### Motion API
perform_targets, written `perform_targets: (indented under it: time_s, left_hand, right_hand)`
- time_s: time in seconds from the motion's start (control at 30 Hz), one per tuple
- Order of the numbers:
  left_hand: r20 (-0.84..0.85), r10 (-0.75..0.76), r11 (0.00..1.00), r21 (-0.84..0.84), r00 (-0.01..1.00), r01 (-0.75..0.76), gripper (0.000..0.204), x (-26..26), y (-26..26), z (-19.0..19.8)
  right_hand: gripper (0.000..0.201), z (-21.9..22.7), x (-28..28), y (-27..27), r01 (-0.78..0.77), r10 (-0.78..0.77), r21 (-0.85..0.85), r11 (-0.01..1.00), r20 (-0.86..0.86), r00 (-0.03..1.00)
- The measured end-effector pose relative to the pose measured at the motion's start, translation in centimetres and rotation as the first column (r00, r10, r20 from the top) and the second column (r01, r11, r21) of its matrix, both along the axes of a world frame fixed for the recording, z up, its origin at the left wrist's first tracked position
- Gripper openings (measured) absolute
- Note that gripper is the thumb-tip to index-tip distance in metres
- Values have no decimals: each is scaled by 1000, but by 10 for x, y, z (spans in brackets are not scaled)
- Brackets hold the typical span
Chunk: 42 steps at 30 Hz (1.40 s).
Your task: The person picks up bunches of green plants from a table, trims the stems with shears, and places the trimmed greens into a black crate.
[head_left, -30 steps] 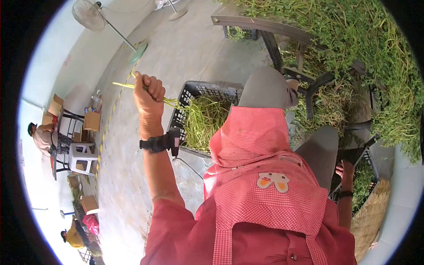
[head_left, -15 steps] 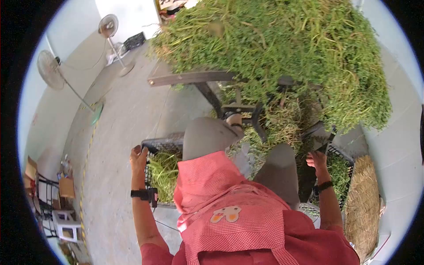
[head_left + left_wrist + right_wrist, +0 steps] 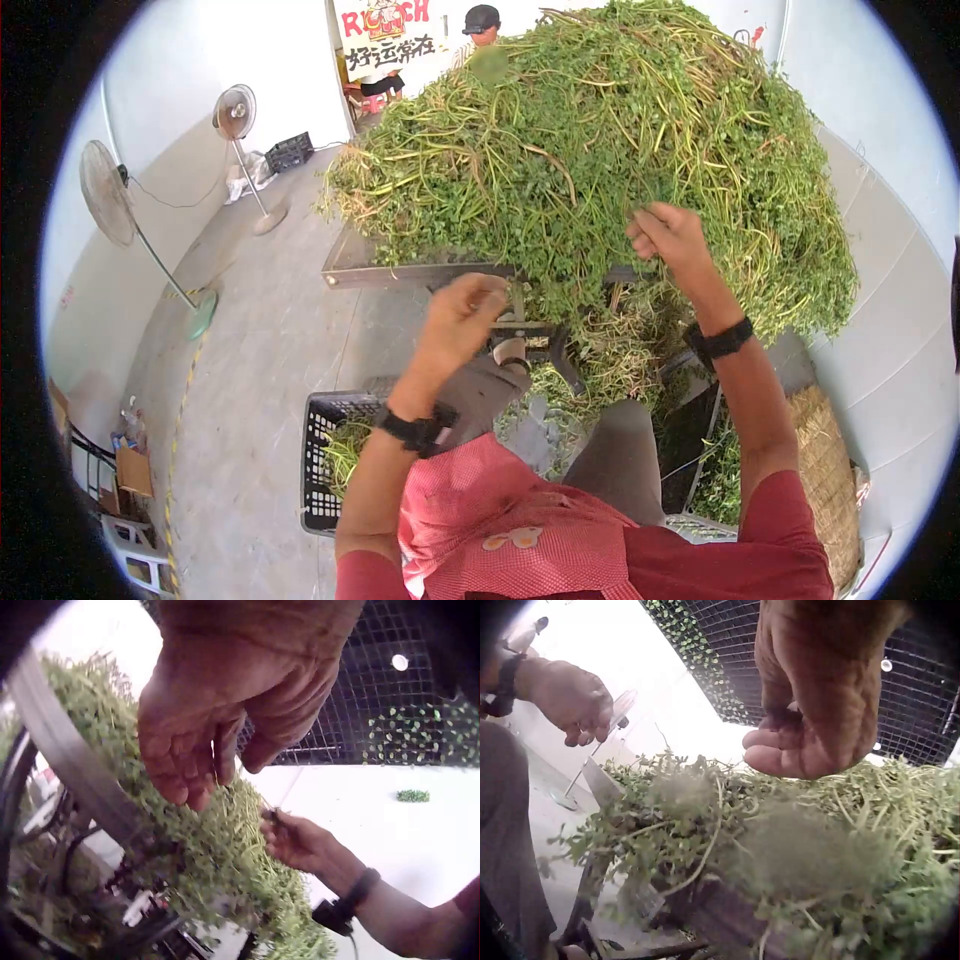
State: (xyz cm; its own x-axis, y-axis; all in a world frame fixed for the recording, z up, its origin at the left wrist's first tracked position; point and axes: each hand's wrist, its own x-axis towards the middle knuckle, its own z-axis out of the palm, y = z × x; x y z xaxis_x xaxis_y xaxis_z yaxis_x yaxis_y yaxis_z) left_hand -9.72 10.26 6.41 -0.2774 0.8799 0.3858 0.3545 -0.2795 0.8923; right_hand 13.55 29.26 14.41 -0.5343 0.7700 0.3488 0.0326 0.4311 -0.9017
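Note:
A large heap of leafy green stems (image 3: 600, 150) covers a table. My left hand (image 3: 460, 320) is raised in front of the table edge, fingers loosely bent; in the left wrist view the same hand (image 3: 232, 712) holds nothing. Over the front of the heap is my right hand (image 3: 672, 238), its fingers curled inward. A small dark thing (image 3: 271, 816) shows at the right hand's fingertips in the left wrist view; I cannot tell whether it is worn or held. The right wrist view shows the right hand (image 3: 817, 705) close above the leaves.
Beside my left leg stands a black crate (image 3: 320, 460) holding pale green stems (image 3: 345, 455). The table's front edge (image 3: 400, 275) runs before my knees. More cut stems (image 3: 630, 350) lie beneath it. Two fans (image 3: 110, 195) stand left, and a person (image 3: 482, 25) is behind the heap.
My left hand held thin stems beside the crate, let them go, then rose toward the table. The right hand moved up from beside my leg to the heap. The view swung up to the heap.

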Motion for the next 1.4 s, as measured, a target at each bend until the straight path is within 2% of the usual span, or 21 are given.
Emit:
perform_targets:
  time_s: [0.07, 0.13, 0.2, 0.27, 0.33, 0.37, 0.43, 0.47, 0.53, 0.57, 0.6, 0.67, 0.7, 0.73, 0.83, 1.0, 1.07, 1.23, 1.33, 1.37, 1.4]
  left_hand:
    - [-6, -47, 998, 42, 999, 47, 18, 13, 21, 3]
    - [-228, 8, 999, 40, 974, 1, 18, 26, 26, 8]
    - [-136, 6, 999, 42, 991, 0, 17, 28, 31, -9]
    - [-32, -9, 1000, 19, 999, 10, 18, 24, 31, -42]
    - [135, 42, 999, -38, 990, -37, 19, 17, 33, -77]
    - [147, 101, 990, -108, 984, -85, 18, 15, 34, -85]
    - [200, 99, 990, -120, 975, -76, 16, 11, 32, -82]
    - [247, 102, 989, -131, 964, -71, 14, 10, 32, -81]
    - [269, 113, 987, -142, 957, -76, 14, 7, 32, -88]
    - [278, 120, 985, -150, 953, -80, 13, 5, 31, -91]
    - [282, 122, 985, -154, 952, -80, 13, 3, 29, -92]
    - [238, 96, 993, -83, 966, -79, 19, 1, 27, -90]
    - [244, 95, 994, -80, 965, -78, 19, 1, 27, -90]
    - [278, 79, 995, -76, 957, -60, 20, 0, 27, -90]
    - [301, 55, 996, -86, 952, -31, 19, 6, 25, -85]
    - [320, 17, 993, -113, 947, 20, 16, 10, 27, -87]
    - [400, 70, 993, -116, 914, -25, 15, 12, 29, -88]
    - [388, 58, 998, -45, 920, -44, 16, 18, 29, -82]
    - [350, 61, 996, -79, 935, -36, 16, 22, 27, -77]
    - [340, 70, 995, -95, 938, -40, 16, 23, 28, -75]
    - [334, 62, 995, -92, 941, -33, 16, 25, 29, -75]
  right_hand:
    - [26, 10, -39, 7, 9, -9, -18, 1000, 12, 1000]
    - [27, 21, -79, 20, 12, -12, -22, 1000, 20, 1000]
    - [27, 28, -114, 30, -42, 40, -51, 998, -36, 999]
    - [33, 31, -147, 44, -53, 55, 33, 998, -46, 997]
    - [42, 36, -182, 59, 84, -123, 271, 959, 130, 984]
    - [42, 38, -200, 60, 81, -123, 273, 959, 140, 982]
    - [47, 35, -231, 58, 239, -452, 604, 760, 228, 862]
    - [47, 38, -239, 53, 231, -451, 606, 761, 238, 860]
    - [46, 45, -249, 38, 215, -504, 516, 829, 525, 686]
    - [44, 35, -252, 46, 236, -553, 577, 782, 468, 689]
    - [44, 27, -250, 61, 232, -551, 576, 784, 473, 687]
    - [40, 24, -241, 80, 191, -321, 393, 899, 298, 899]
    - [32, 21, -236, 78, 188, -191, 54, 981, 42, 981]
    - [32, 24, -228, 80, 191, -193, 57, 980, 47, 980]
    - [21, 35, -191, 79, 153, -177, -199, 968, -104, 979]
    - [16, 35, -123, 85, 304, -342, -231, 924, -149, 928]
    - [18, 34, -90, 82, 281, -317, -278, 919, -91, 944]
    - [16, 11, -43, 67, 239, -323, -382, 893, -174, 930]
    - [42, -7, -25, 63, 367, -363, -137, 920, 48, 930]
    - [58, -30, -20, 92, 376, -376, -17, 926, 8, 927]
    - [58, -42, -18, 101, 383, -383, -17, 924, 1, 924]
